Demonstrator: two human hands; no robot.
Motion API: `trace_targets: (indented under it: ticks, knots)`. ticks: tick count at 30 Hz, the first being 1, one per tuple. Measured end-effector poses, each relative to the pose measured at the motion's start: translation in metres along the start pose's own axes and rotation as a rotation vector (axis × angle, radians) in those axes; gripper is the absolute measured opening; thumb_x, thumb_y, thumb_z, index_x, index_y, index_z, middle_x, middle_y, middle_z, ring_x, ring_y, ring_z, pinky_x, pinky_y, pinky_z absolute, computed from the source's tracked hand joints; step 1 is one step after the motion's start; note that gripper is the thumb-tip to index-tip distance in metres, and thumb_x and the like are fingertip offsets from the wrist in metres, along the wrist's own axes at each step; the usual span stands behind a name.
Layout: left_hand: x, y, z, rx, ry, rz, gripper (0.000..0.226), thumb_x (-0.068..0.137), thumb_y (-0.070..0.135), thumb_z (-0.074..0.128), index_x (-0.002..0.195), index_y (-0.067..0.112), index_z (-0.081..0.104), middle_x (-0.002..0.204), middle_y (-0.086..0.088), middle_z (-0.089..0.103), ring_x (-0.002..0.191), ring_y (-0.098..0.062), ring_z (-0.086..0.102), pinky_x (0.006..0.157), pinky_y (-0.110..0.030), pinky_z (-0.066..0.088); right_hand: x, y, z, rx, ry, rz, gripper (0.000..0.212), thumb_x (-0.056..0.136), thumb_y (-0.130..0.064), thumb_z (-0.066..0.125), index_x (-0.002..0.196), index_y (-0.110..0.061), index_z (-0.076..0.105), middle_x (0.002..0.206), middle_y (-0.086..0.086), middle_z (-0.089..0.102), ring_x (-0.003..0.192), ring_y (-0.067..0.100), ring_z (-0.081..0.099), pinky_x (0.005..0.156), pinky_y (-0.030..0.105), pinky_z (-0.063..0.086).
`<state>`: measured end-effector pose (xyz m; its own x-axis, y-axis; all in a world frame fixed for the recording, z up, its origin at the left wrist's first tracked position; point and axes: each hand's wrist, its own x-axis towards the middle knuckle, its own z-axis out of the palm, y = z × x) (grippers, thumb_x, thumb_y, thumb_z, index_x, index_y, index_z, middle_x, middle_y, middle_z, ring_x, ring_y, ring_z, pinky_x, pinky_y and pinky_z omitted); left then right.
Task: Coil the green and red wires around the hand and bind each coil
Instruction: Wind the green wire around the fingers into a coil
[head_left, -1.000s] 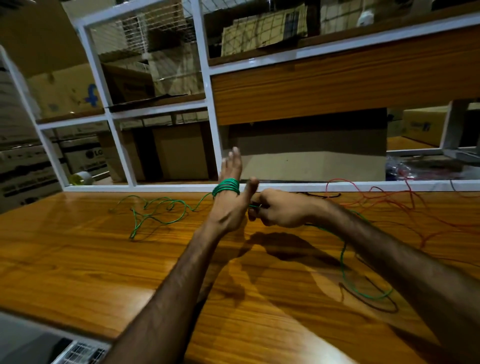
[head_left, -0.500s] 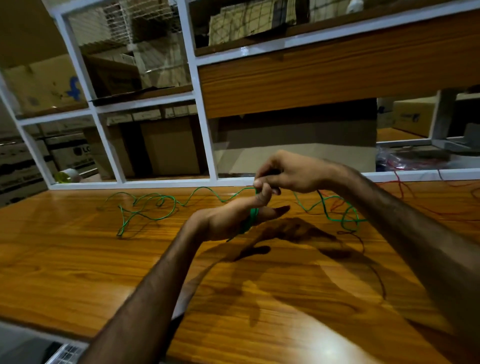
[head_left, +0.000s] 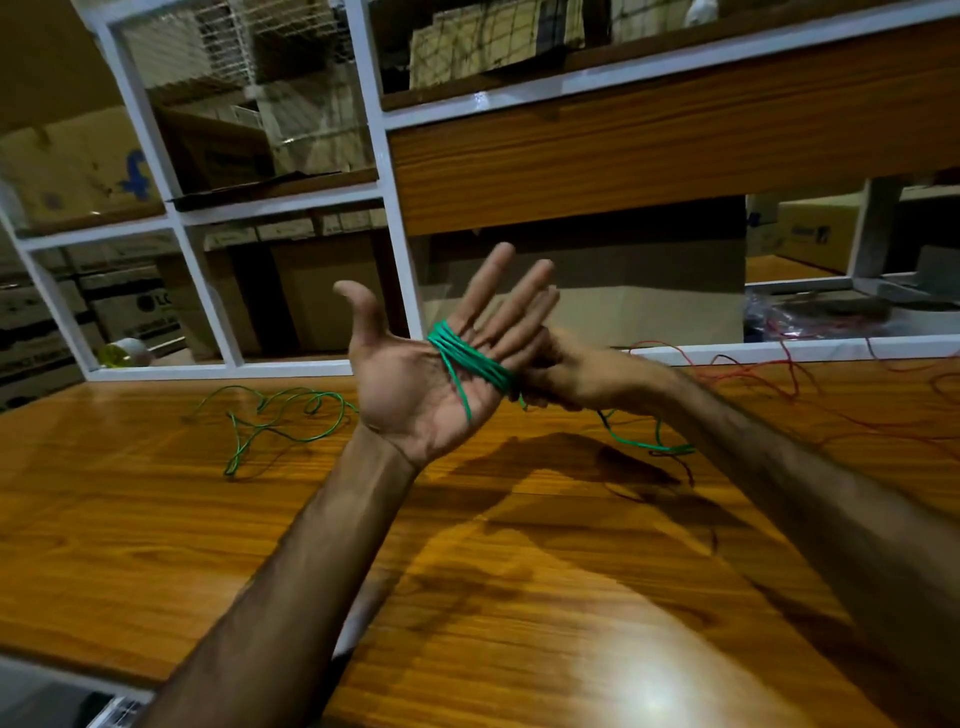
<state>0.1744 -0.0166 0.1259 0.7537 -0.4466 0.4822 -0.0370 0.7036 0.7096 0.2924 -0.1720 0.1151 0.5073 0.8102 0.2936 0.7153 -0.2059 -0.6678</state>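
Note:
My left hand (head_left: 415, 379) is raised above the table, palm towards me, fingers and thumb spread. Several turns of green wire (head_left: 470, 358) wrap around its four fingers at their base, and one strand runs down across the palm. My right hand (head_left: 576, 376) is just behind and to the right of the left fingers, closed on the green wire where it leaves the coil. The loose green wire trails over the table on the left (head_left: 280, 415) and below my right wrist (head_left: 644, 444). The red wire (head_left: 779, 374) lies tangled on the table at the right.
The wooden table (head_left: 519, 571) ends at a white-framed partition (head_left: 395, 228) with cardboard boxes behind it. A tape roll (head_left: 124, 353) lies behind the frame at the left. A bag with red wires (head_left: 810, 312) sits at the far right.
My left hand has turned palm up and risen, its fingers spread. My right hand has gone from above the thumb round to behind the fingers, carrying the green wire. The loose wire on the table has shortened.

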Motion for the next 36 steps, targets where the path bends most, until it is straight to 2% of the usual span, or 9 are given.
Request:
trace_targets:
  ticks: [4,8,14,20,25,29,31,33,36]
  knots:
    - [0.001,0.009,-0.023,-0.044,0.324,0.252,0.118,0.081,0.096,0.04,0.161,0.01,0.038,0.163,-0.025,0.04,0.157,-0.038,0.029,0.132,-0.049,0.012,0.006,0.0,0.014,-0.008,-0.125,0.085,0.034,0.109,-0.032,0.045,0.088,-0.018,0.067,0.064,-0.004,0.054,0.046,0.006,0.04,0.043,0.023,0.032]
    - [0.001,0.016,-0.028,0.029,0.578,0.453,0.114,0.082,0.093,0.041,0.162,0.012,0.034,0.167,-0.02,0.034,0.16,-0.034,0.021,0.132,-0.047,0.012,0.004,-0.007,0.021,0.039,-0.246,0.133,0.029,0.11,-0.026,0.044,0.097,-0.013,0.067,0.066,-0.006,0.055,0.052,0.006,0.04,0.047,0.023,0.032]
    - [0.003,0.009,-0.033,0.85,0.833,0.454,0.123,0.069,0.104,0.03,0.168,0.032,0.014,0.176,0.008,0.006,0.161,-0.01,0.006,0.131,-0.039,0.001,0.007,-0.023,0.02,0.002,-0.366,0.194,0.026,0.11,-0.025,0.044,0.107,-0.011,0.066,0.069,-0.004,0.053,0.058,0.007,0.044,0.052,0.026,0.035]
    - [-0.004,0.01,-0.052,1.17,0.659,0.033,0.132,0.054,0.113,0.021,0.165,0.045,0.004,0.173,0.017,-0.005,0.153,0.0,-0.002,0.126,-0.056,-0.009,0.001,-0.026,0.008,-0.087,-0.318,0.154,0.026,0.106,-0.03,0.052,0.101,-0.012,0.071,0.066,-0.008,0.055,0.057,0.007,0.046,0.05,0.024,0.035]
    - [-0.004,0.008,-0.048,1.07,0.487,-0.367,0.137,0.051,0.111,0.024,0.167,0.039,0.009,0.175,0.006,-0.009,0.161,-0.02,-0.009,0.126,-0.062,-0.011,-0.002,-0.036,-0.008,-0.124,-0.206,0.053,0.028,0.099,-0.038,0.064,0.087,-0.016,0.075,0.066,-0.006,0.058,0.059,0.009,0.049,0.049,0.02,0.036]
    - [-0.005,0.004,-0.041,0.959,0.439,-0.51,0.125,0.064,0.106,0.024,0.165,0.032,0.026,0.176,0.001,0.014,0.162,-0.017,0.006,0.13,-0.044,-0.004,-0.004,-0.04,-0.027,-0.038,-0.02,-0.092,0.025,0.1,-0.026,0.064,0.086,-0.009,0.075,0.059,-0.014,0.059,0.055,-0.002,0.046,0.051,0.012,0.036]
    - [-0.006,0.004,-0.039,0.693,0.405,-0.534,0.132,0.056,0.105,0.045,0.159,0.023,0.044,0.167,-0.003,0.039,0.158,-0.015,0.027,0.132,-0.035,0.011,-0.006,-0.034,-0.032,0.002,0.055,-0.125,0.024,0.1,-0.02,0.063,0.085,-0.004,0.073,0.058,-0.014,0.058,0.054,-0.003,0.045,0.052,0.01,0.035]
    - [-0.008,0.002,-0.031,0.559,0.342,-0.551,0.129,0.061,0.101,0.045,0.154,0.013,0.05,0.156,-0.01,0.053,0.149,-0.016,0.042,0.126,-0.028,0.029,-0.005,-0.026,-0.033,0.008,0.11,-0.126,0.023,0.099,-0.022,0.066,0.083,-0.007,0.074,0.062,-0.009,0.058,0.057,0.0,0.045,0.053,0.012,0.037]
    - [-0.008,-0.005,-0.02,0.429,0.159,-0.612,0.138,0.067,0.103,0.039,0.161,0.002,0.034,0.147,-0.018,0.048,0.132,-0.026,0.033,0.119,-0.028,0.015,-0.002,-0.016,-0.033,0.004,0.153,-0.129,0.023,0.096,-0.028,0.069,0.081,-0.011,0.075,0.064,-0.002,0.057,0.059,0.006,0.045,0.054,0.018,0.038]
